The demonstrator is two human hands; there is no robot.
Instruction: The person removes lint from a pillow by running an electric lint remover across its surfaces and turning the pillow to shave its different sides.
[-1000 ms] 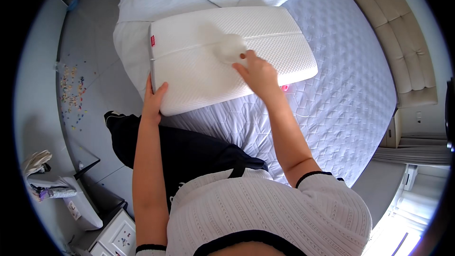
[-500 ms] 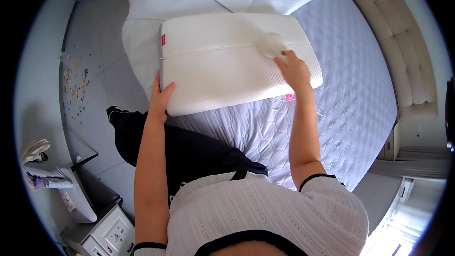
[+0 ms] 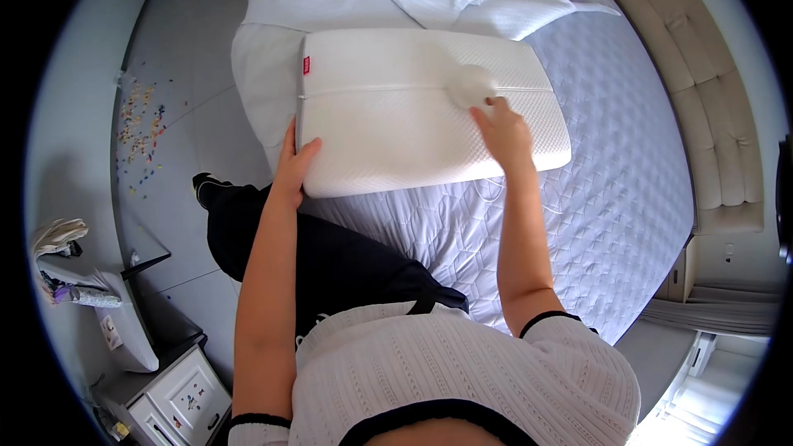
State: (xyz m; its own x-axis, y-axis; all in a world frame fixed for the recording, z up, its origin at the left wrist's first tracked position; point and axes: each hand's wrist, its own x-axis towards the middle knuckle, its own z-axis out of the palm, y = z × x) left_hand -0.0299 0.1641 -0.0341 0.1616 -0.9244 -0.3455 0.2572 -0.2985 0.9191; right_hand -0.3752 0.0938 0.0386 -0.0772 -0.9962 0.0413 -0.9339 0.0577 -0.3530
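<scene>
A white pillow [image 3: 372, 128] with a red tag on its left side lies on the bed, a seam running across its top. My left hand [image 3: 295, 167] grips the pillow's front left edge, thumb on top and fingers along the side. Toward the right half, my right hand [image 3: 505, 134] is closed on a round white device [image 3: 471, 87], which rests against the pillow's top. Its underside is hidden, and I cannot make out its exact kind. A thin white cord [image 3: 491, 190] shows at the pillow's front edge, below my right wrist.
Under the pillow is a quilted grey-lilac mattress cover [image 3: 611, 132], with a bunched white sheet [image 3: 330, 0] at the far side. A tufted beige headboard [image 3: 702, 91] stands at right. Small colourful pieces [image 3: 140, 136] lie scattered on the floor at left, beyond a white cabinet [image 3: 186, 396].
My right hand has moved the round device slightly left and nearer across the pillow. My left hand keeps its grip. The whole view has shifted a little; a pink item under the pillow's edge no longer shows.
</scene>
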